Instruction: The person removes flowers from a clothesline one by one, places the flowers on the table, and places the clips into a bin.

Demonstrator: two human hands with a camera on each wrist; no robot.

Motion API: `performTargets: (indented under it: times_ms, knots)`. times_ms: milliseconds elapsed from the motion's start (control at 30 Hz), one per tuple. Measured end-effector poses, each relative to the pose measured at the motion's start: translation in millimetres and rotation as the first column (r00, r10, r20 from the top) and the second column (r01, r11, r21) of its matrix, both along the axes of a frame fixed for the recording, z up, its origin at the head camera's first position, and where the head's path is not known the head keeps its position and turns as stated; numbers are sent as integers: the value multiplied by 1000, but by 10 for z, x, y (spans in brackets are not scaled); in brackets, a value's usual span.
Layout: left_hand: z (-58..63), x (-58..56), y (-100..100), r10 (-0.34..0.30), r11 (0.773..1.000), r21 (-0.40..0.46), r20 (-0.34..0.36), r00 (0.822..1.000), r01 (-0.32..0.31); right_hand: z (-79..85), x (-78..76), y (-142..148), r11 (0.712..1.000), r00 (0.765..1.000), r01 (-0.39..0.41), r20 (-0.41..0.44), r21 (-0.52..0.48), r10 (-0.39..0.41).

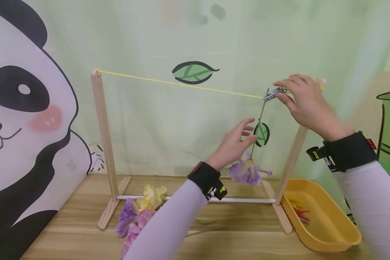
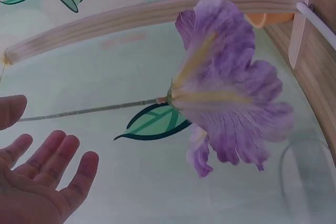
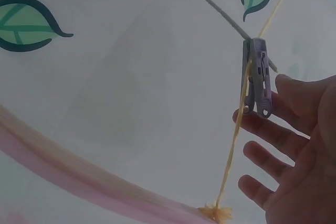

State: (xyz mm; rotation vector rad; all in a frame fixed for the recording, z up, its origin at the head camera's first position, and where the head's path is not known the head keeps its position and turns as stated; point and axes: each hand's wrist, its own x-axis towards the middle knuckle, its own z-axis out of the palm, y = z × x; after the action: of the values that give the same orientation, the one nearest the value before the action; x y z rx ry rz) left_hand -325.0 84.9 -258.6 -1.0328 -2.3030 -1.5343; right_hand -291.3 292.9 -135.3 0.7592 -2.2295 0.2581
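Observation:
A grey clothespin (image 3: 261,77) sits at the yellow string (image 1: 182,84), with the thin green stem (image 1: 262,110) of a purple artificial flower (image 1: 247,171) caught in its jaws. The bloom hangs upside down below the string. My right hand (image 1: 307,103) is at the clothespin's handle end, thumb and fingers spread around it; the right wrist view shows no firm pinch. Beside the stem, my left hand (image 1: 232,144) has its fingers loosely spread, and the left wrist view shows the stem passing near the thumb (image 2: 11,111) without a grip.
A wooden frame (image 1: 105,137) carries the string between two posts. Pink, purple and yellow artificial flowers (image 1: 139,216) lie at the table's left front. A yellow tray (image 1: 328,216) at right holds red and yellow clothespins (image 1: 299,209). Behind hangs a panda-print curtain (image 1: 143,119).

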Motion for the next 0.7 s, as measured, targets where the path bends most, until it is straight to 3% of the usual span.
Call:
performTargets:
  times_ms: [200,367,567,700]
  knots:
    - [2,-20,114,-23,999,34,55,998,22,116,-41,25,997,993,31,108,72,-39]
    - [-34,-42,121,-21,999,49,47,999,19,139,-59,23,998,985,4,174,55,-13]
    - [-68,-24,99,5,994,107,41,999,-9,169,-85,-14,999,990,-30,140,16,27]
    - [-28,-11,108,32,989,143,38,999,-37,170,-95,-21,995,994,-31,98,-94,40]
